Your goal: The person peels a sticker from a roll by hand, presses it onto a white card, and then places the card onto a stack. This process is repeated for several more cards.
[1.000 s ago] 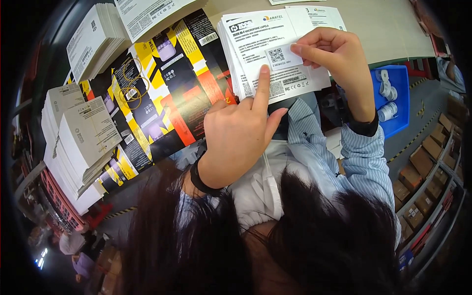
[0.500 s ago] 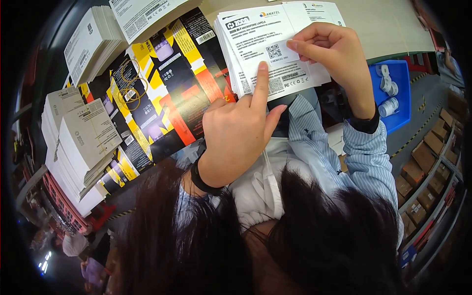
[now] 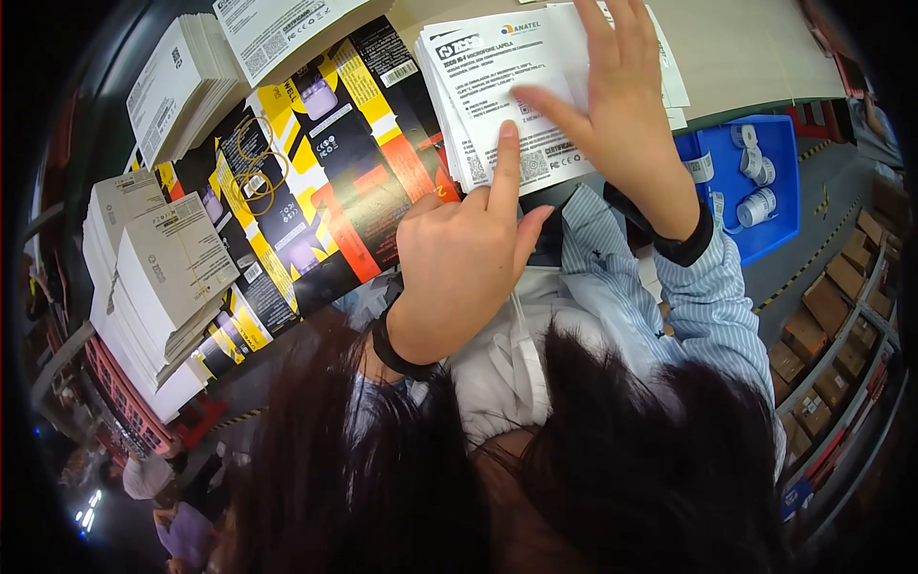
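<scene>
A stack of white printed paper sleeves (image 3: 455, 96) lies at the table's near edge in front of me, its sheets slightly fanned. My left hand (image 3: 454, 268) presses its straight index fingertip onto the top sleeve; the thumb stands apart and the other fingers are curled. Flat across the right part of that sleeve rests my right hand (image 3: 626, 124), fingers stretched out and thumb spread toward the middle. Only the left edge of a small square code (image 3: 525, 112) shows beside the right thumb; the rest is covered.
Black-and-yellow printed cardboard (image 3: 330, 158) covers the table on the left, with thin rubber bands (image 3: 263, 182) on it. More sleeve stacks (image 3: 177, 258) stand at the far left. A blue bin (image 3: 786, 225) holds white label rolls (image 3: 755, 208). Cartons (image 3: 813, 306) fill shelving at right.
My right hand has gone from a pinch above the code to lying flat with fingers extended, farther up the sleeve. My left hand stays nearly where it was.
</scene>
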Demonstrator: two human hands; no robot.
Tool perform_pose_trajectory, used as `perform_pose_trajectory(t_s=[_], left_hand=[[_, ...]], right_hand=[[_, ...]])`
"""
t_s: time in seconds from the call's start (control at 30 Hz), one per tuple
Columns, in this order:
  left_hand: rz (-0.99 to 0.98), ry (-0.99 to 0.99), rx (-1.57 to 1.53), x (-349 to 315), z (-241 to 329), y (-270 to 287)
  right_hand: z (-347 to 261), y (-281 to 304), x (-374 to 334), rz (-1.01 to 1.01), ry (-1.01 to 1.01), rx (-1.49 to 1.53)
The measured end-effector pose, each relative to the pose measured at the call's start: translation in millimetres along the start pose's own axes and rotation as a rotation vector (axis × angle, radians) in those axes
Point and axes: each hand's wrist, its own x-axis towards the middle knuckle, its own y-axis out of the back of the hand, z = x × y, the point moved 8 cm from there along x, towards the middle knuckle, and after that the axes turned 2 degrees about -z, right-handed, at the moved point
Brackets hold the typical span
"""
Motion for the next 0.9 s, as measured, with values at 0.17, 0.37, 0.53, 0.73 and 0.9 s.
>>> perform_pose_trajectory(t_s=[0.17,0.37,0.53,0.73,0.9], left_hand=[[-0.016,-0.002,0.009,3,-1,-2],[-0.027,-0.012,0.041,2,-1,4],[-0.034,0.036,-0.047,-6,-5,1],[-0.055,0.046,-0.034,-5,-5,0],[-0.087,0.064,-0.05,-5,-8,8]], right_hand=[[22,-5,5,0.049,-0.143,0.487],[-6,-2,3,-0.104,0.079,0.042],[-13,4,-1,0.27,0.567,0.321],[15,-14,2,-0.255,0.064,0.266],[10,-1,-7,-0.074,0.193,0.127]])
